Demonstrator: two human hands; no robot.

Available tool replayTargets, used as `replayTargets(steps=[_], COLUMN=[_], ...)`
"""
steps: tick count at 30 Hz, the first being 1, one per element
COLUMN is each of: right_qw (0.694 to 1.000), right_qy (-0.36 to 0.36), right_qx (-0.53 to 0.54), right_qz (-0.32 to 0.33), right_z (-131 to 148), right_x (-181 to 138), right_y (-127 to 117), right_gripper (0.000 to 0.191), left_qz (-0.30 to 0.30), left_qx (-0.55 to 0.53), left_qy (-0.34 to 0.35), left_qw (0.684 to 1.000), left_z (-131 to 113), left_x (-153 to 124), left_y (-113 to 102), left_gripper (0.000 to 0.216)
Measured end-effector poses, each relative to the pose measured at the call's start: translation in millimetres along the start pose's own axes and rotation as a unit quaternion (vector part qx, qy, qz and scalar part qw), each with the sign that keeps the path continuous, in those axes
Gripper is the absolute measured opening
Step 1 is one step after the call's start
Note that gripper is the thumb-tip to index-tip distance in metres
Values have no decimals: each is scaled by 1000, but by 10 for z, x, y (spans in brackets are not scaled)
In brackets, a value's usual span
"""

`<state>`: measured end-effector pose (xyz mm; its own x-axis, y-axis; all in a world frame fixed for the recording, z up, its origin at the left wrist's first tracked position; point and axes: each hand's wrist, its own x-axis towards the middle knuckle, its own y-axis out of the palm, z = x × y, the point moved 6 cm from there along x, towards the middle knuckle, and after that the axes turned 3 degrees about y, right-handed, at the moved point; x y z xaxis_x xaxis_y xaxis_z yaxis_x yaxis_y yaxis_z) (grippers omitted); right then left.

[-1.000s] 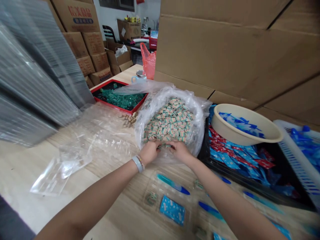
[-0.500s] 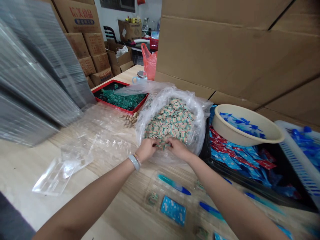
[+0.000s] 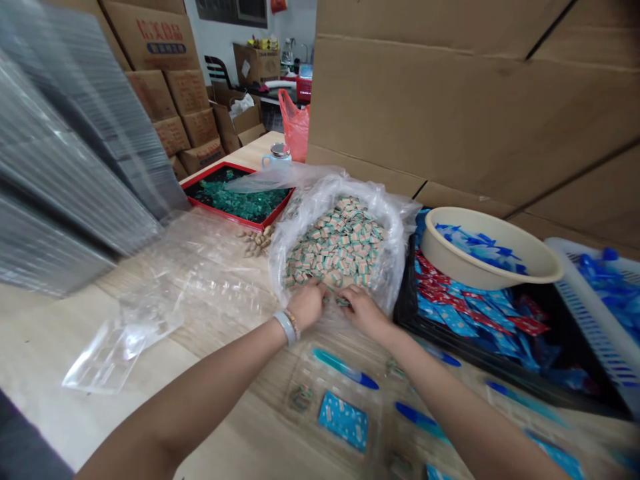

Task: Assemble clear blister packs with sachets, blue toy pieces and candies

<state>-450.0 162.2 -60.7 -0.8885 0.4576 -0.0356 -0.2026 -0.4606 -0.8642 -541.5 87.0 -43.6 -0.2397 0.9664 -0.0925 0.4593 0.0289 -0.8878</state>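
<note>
A clear plastic bag (image 3: 397, 247), its rim rolled back, holds a heap of small pink-and-green squares (image 3: 345, 233). At the bag's near edge, my left hand (image 3: 306, 305) is closed with curled fingers; what is between them is hidden. Beside it on the right, my right hand (image 3: 366, 312) pinches several of the squares (image 3: 343, 302) between thumb and fingers. Below my hands lies a clear blister tray (image 3: 295, 373) with a blue-green pen-shaped piece (image 3: 345, 367), a blue printed packet (image 3: 343, 421) and a few green squares (image 3: 301, 398) in its hollows.
To the right stand a black crate (image 3: 407, 313) of red and blue packets, a cream basin (image 3: 493, 277) and a white basket (image 3: 575, 293). At left are loose clear trays (image 3: 107, 353), a grey stack (image 3: 65, 147) and a red-rimmed tray (image 3: 273, 219). Cardboard (image 3: 450, 113) rises behind.
My left hand has shifted slightly right along the bag's near edge, and both hands sit a little lower. Squares now show in my right fingers. The view has moved slightly.
</note>
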Motion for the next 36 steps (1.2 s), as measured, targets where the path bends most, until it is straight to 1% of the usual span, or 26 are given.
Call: replayTargets(steps=[4, 8, 15, 18, 21, 23, 25, 27, 28, 30, 33, 36], right_qw=[1000, 1000, 1000, 1000, 1000, 999, 999, 999, 999, 998, 998, 999], right_qy=[2, 10, 8, 8, 14, 22, 33, 45, 50, 55, 51, 49], right_qx=[8, 9, 7, 2, -21, -32, -28, -16, -10, 3, 20, 20], right_qz=[9, 11, 4, -4, -11, -16, -18, -17, -15, -13, -11, -11], right_z=[-23, -44, -58, -37, -20, -24, -42, -64, -72, -79, -69, -68], right_x=[-25, -19, -31, -43, -53, -54, -47, -35, -29, -23, -29, -47], right_y=[17, 30, 36, 24, -1, -22, -37, -46, -48, -53, -60, -61], right_gripper=[23, 22, 22, 19, 14, 14, 14, 14, 15, 17, 19, 18], left_qz=[11, 14, 20, 5, -29, -37, -10, 38, 59, 79, 77, 51], left_qx=[-31, -38, -63, -70, -75, -81, -82, -58, -39, -5, 9, 11], left_qy=[34, 68, 72, 83, 62, 46, 24, -13, -31, -48, -39, -18], left_qw=[999, 997, 995, 994, 995, 995, 996, 997, 997, 996, 996, 999], left_z=[-35, -67, -81, -87, -38, -10, 2, 10, 8, -18, -88, -138], left_x=[-18, -20, -21, -22, 4, 49, 125, 217, 261, 336, 368, 293], left_y=[46, 39, 13, -11, -64, -87, -70, -23, -2, 19, 35, 36], left_gripper=[27, 23, 14, 16, 18, 20, 26, 30, 29, 23, 20, 24])
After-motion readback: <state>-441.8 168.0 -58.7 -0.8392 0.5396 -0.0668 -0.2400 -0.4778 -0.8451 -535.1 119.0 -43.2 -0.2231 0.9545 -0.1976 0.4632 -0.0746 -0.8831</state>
